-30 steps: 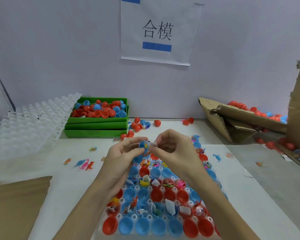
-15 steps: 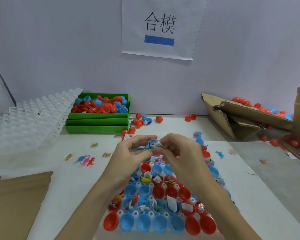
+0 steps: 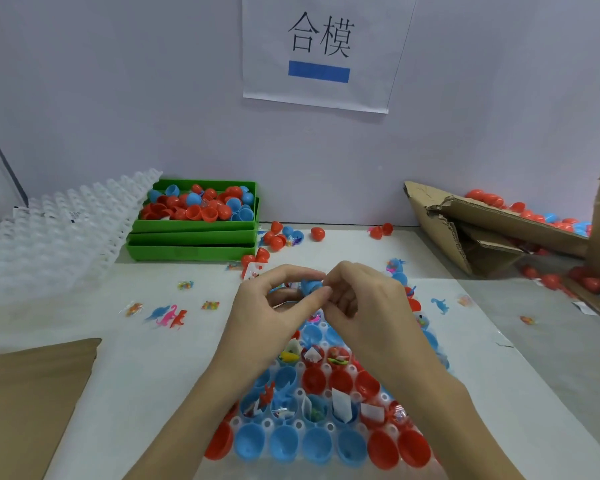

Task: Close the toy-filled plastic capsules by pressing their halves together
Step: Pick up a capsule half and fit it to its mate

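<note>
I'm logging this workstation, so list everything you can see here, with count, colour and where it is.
Blue capsule: one, held between both hands above the tray.
Capsule tray: one, clear, front centre, holding many red and blue halves, some with toys.
Green bins: stacked, back left, top one full of red and blue halves.
White trays: a stack, far left.
Cardboard box: one, brown, back right, red and blue capsules behind it.
Toy dinosaurs: a few, blue, pink, red, left on the table.
Paper sign: one, white, on the wall.
Left hand: pinches the capsule.
Right hand: pinches the capsule.
</note>
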The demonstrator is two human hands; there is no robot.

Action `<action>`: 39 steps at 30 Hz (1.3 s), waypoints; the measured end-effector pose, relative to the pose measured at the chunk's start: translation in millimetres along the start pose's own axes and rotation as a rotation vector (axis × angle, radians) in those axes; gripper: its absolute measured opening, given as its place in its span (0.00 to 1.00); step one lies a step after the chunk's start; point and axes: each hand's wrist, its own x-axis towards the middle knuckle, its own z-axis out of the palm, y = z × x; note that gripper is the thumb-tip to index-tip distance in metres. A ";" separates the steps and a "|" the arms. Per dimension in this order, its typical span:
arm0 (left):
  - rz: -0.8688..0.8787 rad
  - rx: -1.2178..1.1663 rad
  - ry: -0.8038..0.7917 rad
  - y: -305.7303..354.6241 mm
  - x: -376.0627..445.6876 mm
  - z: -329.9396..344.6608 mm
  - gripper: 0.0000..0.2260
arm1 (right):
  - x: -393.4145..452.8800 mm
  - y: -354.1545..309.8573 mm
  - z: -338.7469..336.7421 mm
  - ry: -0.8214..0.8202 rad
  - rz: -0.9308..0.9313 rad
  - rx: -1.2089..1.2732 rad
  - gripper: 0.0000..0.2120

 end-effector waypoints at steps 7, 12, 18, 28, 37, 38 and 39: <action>-0.122 -0.142 0.074 -4.3 3.1 -3.0 0.06 | -0.6 -3.8 -2.0 -0.003 -0.062 0.103 0.09; -0.205 -0.321 0.054 -4.2 1.4 -2.3 0.07 | -2.4 -5.9 -1.0 0.125 -0.077 0.085 0.05; -0.261 -0.535 -0.195 -3.1 6.8 -7.9 0.16 | -2.3 -3.0 1.0 0.140 -0.014 -0.026 0.04; -0.250 -0.479 -0.359 4.6 3.0 -17.4 0.22 | 1.7 5.5 -7.3 0.076 0.141 0.293 0.07; -0.303 -0.758 -0.434 11.4 3.4 -18.2 0.21 | 2.6 5.5 -6.8 0.148 0.240 0.484 0.11; -0.306 -0.775 -0.434 11.4 3.3 -18.5 0.21 | 2.7 5.6 -6.4 0.146 0.232 0.450 0.08; -0.309 -0.782 -0.426 11.2 3.4 -18.2 0.21 | 2.6 5.6 -6.0 0.145 0.222 0.439 0.05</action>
